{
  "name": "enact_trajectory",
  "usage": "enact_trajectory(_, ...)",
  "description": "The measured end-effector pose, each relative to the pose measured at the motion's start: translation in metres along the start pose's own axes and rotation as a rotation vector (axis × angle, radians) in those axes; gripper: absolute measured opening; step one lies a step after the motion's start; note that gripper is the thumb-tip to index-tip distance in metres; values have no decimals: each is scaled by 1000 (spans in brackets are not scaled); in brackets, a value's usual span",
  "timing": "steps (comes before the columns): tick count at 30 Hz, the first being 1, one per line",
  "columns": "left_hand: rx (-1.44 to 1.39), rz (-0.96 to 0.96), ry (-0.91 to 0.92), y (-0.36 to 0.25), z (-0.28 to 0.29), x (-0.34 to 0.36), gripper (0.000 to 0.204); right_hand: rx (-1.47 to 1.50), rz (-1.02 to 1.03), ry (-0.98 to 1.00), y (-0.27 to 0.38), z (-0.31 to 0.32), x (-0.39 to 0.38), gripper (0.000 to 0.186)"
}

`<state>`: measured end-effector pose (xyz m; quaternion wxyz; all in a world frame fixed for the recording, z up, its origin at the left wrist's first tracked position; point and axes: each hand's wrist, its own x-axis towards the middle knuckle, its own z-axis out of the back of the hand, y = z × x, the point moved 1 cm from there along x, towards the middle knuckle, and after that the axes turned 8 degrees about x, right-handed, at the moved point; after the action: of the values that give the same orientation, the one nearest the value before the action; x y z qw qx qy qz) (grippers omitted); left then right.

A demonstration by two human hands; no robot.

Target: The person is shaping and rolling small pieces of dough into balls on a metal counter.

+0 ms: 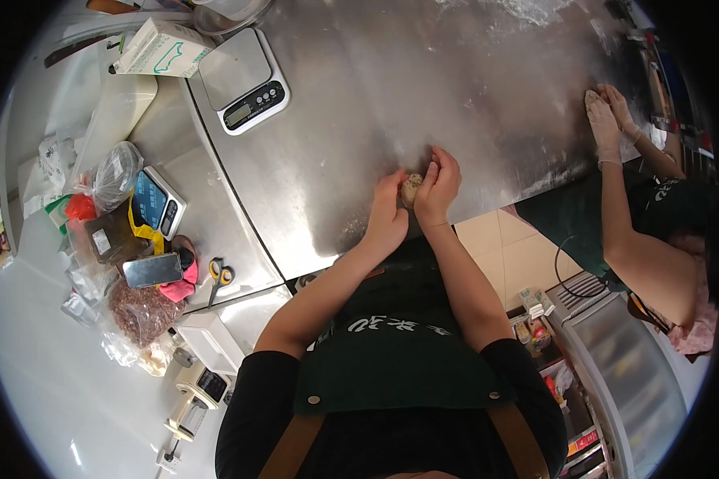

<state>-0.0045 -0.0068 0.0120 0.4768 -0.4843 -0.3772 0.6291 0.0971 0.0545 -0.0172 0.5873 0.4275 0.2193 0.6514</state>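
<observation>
A small, lumpy ball of beige dough [411, 191] with dark specks sits between my two hands, at the near side of the steel table [335, 136]. My left hand [387, 211] curls against its left side. From the right, my right hand [438, 188] cups it with bent fingers and the thumb along its edge. Both palms are partly turned away, so the underside of the dough is hidden. Whether it rests on the table I cannot tell.
A white kitchen scale [256, 104] stands far left beside a carton [164, 48]. Further left lie a second scale [172, 215], a phone [152, 270], scissors [219, 275] and bagged ingredients [144, 307]. At right, a co-worker's gloved hands [605, 120] hold a similar dough piece.
</observation>
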Motion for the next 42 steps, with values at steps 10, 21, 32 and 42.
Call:
enact_trajectory(10, -44, -106, -211, -9, 3, 5, 73, 213, -170, -24, 26, -26, 45, 26)
enact_trajectory(21, -79, 47, -101, 14, 7, 24, 73, -170, 54, -14, 8, -30, 32, 25)
enact_trajectory(32, -8, 11, -211, -4, -13, -11, 73, -138, 24, -58, 9, -14, 15, 24)
enact_trajectory(42, 3, 96, -100, -12, -1, 0, 71, 59, -109, 38, 20, -8, 9, 23)
